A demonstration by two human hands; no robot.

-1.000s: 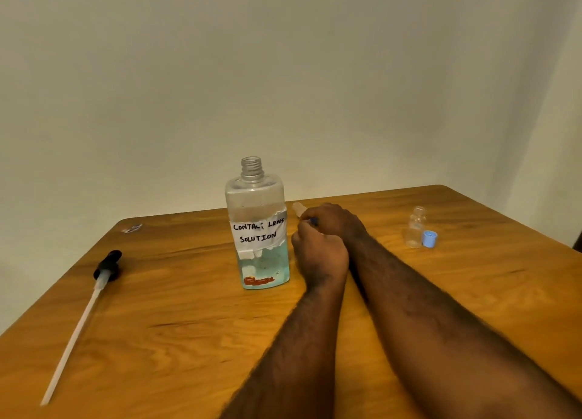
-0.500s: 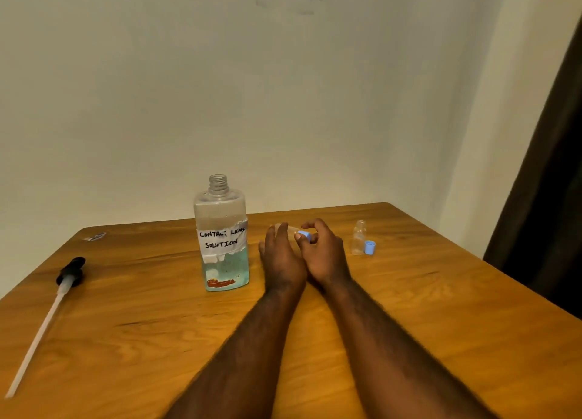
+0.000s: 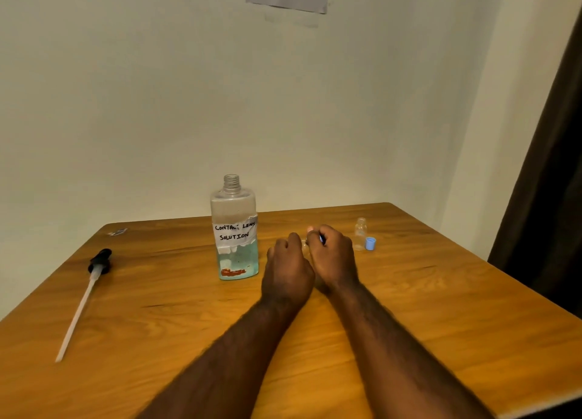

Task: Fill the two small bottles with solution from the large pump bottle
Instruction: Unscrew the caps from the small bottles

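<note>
Tabletop [image 3: 441, 308] of wood bears the uncapped large pump bottle [image 3: 234, 229], beside it the left hand [image 3: 288, 270] curled around a mostly hidden small bottle [image 3: 304, 243], right hand [image 3: 333, 255] pinching its blue cap [image 3: 322, 238], the second small bottle [image 3: 360, 233] upright further right.

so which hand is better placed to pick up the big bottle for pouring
Left, most likely. The left hand sits right beside the large bottle, which stands open and upright on its side. The right hand is farther off, and its fingers are closed around something blue, probably a small cap.
</note>
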